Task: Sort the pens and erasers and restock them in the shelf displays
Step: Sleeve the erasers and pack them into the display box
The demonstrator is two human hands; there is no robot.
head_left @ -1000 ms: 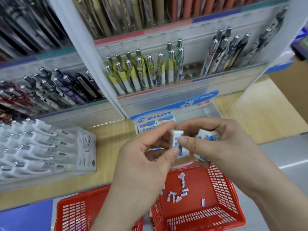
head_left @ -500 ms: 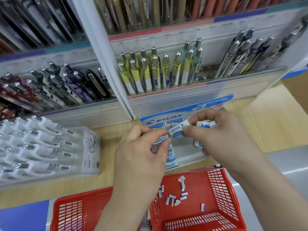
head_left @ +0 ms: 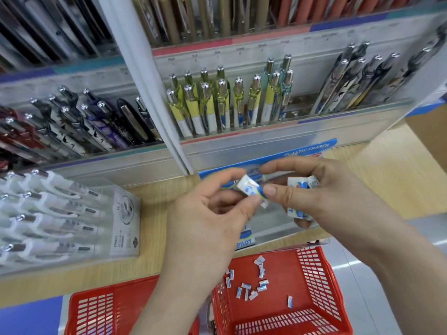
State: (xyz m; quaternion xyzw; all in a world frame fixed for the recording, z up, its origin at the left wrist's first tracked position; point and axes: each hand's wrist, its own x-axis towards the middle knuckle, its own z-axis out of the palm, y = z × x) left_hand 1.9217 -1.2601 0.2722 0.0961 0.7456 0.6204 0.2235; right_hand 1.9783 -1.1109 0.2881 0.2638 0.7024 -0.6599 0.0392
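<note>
My left hand [head_left: 212, 213] and my right hand [head_left: 324, 194] both pinch one white-and-blue eraser [head_left: 249, 188], held between them above the blue eraser display box [head_left: 312, 148]. Further erasers [head_left: 298, 183] are held in my right palm. Erasers stand in a row [head_left: 245, 240] inside the box, mostly hidden by my left hand. Several loose erasers [head_left: 251, 286] lie on the floor of the right red basket [head_left: 321, 286]. Pens with yellow and white barrels [head_left: 217, 105] stand in the shelf rack behind.
A second red basket [head_left: 96, 310] sits at the lower left. A clear case of white pens [head_left: 60, 213] lies on the wooden shelf [head_left: 157, 201] at the left. Dark patterned pens [head_left: 84, 122] fill the left rack, grey ones [head_left: 362, 81] the right rack.
Both hands moved up from over the basket to the eraser box. The eraser pinched between them has turned from upright to slanted.
</note>
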